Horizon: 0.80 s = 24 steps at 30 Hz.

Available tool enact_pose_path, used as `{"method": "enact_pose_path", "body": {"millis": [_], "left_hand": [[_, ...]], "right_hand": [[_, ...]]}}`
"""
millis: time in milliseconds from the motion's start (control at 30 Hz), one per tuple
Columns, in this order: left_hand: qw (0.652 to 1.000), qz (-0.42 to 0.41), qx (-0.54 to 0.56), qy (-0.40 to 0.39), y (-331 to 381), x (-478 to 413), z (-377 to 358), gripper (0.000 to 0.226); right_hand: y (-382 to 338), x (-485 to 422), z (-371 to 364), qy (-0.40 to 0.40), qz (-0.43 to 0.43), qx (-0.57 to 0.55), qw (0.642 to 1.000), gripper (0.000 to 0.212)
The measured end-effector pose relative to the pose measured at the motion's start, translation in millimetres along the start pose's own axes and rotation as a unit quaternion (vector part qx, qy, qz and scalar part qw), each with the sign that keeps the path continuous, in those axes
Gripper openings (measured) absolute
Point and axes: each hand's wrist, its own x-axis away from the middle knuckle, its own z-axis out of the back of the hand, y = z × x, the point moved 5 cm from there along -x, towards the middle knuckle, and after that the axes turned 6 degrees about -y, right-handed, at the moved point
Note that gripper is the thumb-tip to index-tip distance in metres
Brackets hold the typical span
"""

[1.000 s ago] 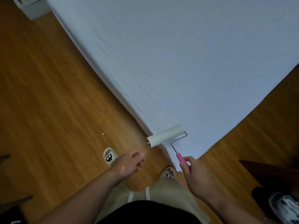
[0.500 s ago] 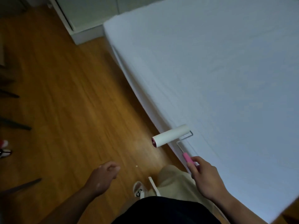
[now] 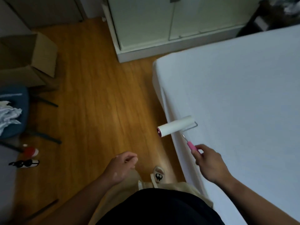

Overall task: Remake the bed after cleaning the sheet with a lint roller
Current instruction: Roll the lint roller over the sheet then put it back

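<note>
View swinging left since the earlier frame: bed corner and cabinet now showing.

Right hand [image 3: 209,164] gripping the pink handle of the lint roller [image 3: 176,126], its roll overhanging the sheet [image 3: 235,98] edge at 12 o'clock from the hand. Left hand [image 3: 121,167] hanging loosely curled, holding nothing, over open wood floor [image 3: 97,111]. Cabinet [image 3: 146,30] standing near the bed corner; cardboard box [image 3: 37,59] at 10 o'clock.

bed [image 3: 243,98] right | cabinet [image 3: 162,21] behind it | cardboard box [image 3: 32,59] far left | lint roller [image 3: 176,126] over bed's left edge
</note>
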Motion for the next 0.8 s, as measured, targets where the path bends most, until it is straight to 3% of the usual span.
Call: {"method": "enact_pose_path", "body": {"millis": [233, 400, 567, 800], "left_hand": [[0.989, 0.016, 0.119, 0.085, 80.8, -119.3, 152.4, 0.012], [0.991, 0.071, 0.115, -0.002, 167.0, -214.3, 264.9, 0.02], [0.997, 0.057, 0.023, -0.046, 308.1, -316.7, 347.8, 0.021], [0.992, -0.026, -0.084, -0.092, 486.2, -464.5, 359.6, 0.016]], "right_hand": [[-144.8, -181.5, 42.1, 0.04, 0.024, -0.03, 0.998, 0.03], [-194.5, -260.4, 38.7, 0.066, -0.064, -0.097, 0.991, 0.037], [-228.6, -321.1, 52.5, 0.105, -0.143, -0.18, 0.968, 0.038], [-258.2, -469.2, 105.6, 0.164, -0.213, -0.262, 0.927, 0.034]]}}
